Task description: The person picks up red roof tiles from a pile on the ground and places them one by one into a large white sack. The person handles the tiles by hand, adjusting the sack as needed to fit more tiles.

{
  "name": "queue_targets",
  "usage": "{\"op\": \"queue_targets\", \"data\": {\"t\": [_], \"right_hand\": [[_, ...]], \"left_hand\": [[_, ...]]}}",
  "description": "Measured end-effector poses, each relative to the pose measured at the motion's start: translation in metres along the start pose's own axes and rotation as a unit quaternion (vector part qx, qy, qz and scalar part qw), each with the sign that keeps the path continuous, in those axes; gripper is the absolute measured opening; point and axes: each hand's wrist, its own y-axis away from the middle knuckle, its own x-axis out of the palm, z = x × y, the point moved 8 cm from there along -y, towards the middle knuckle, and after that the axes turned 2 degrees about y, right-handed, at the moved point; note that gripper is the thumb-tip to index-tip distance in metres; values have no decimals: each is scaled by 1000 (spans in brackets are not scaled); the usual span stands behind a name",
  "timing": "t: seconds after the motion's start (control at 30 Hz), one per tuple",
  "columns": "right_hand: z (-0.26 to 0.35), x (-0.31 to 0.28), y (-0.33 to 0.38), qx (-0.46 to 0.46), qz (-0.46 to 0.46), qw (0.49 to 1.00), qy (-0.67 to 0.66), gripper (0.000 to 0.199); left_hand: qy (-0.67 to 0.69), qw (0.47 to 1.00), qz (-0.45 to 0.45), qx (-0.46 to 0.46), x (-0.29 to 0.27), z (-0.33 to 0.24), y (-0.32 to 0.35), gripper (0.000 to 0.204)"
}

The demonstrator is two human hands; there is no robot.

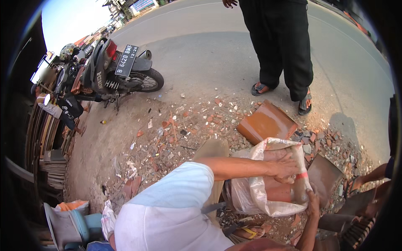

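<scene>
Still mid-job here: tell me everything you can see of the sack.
The sack is whitish, wrinkled, grimy and plastic-looking, with a red band near its rim. It rests on rubble, mouth wide open, something reddish-brown inside. The left hand reaches over the mouth, fingers spread; the right hand holds the rim. Its underside is hidden.

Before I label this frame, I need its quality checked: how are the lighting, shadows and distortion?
All in the head view: bright daylight, the sky washed out at upper left; a dark shadow right of the standing person; the road bowed by the fisheye, corners black; the white sack clear enough to show folds.
</scene>
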Motion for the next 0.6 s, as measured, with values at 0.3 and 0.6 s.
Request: {"op": "queue_targets", "data": {"t": [0.3,0.6], "right_hand": [[23,45,-47,136,71,986,62,64],[20,85,22,130,23,981,139,45]], "left_hand": [[209,746,-306,-554,-29,7,217,106],[709,319,-416,-472,112,26,199,63]]}}
